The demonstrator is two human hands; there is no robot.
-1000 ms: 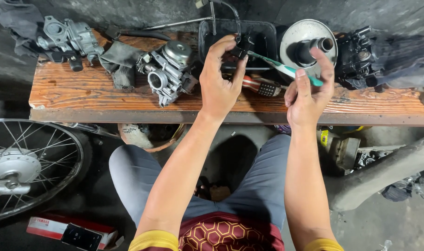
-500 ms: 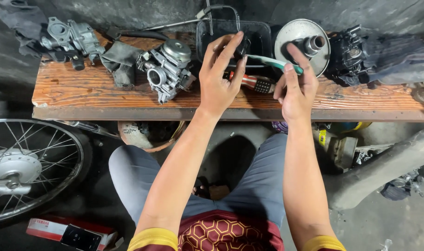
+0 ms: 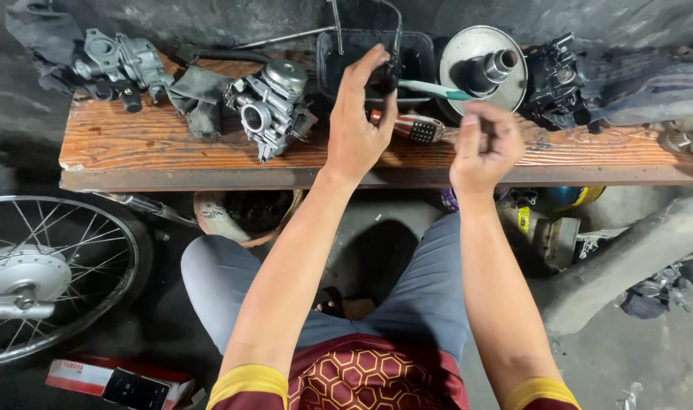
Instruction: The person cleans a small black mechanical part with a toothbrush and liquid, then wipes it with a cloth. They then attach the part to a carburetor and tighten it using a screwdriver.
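Hands are up over a worn wooden counter loaded with engine bits. Left hand is raised with its grip pinched on a small black part, held right in front of a dark plastic tray; can't really tell what the part is, it's too dark. Right hand hovers above the counter's front edge with fingers curled into a loose fist, and it looks empty. Between and just behind the hands lies a toothbrush with a green-and-white handle, and a red-handled wire brush sits on the wood. A silver carburetor stands left of the left hand, a round metal pulley to the right of the tray. A spoked wheel rests on the floor at lower left.
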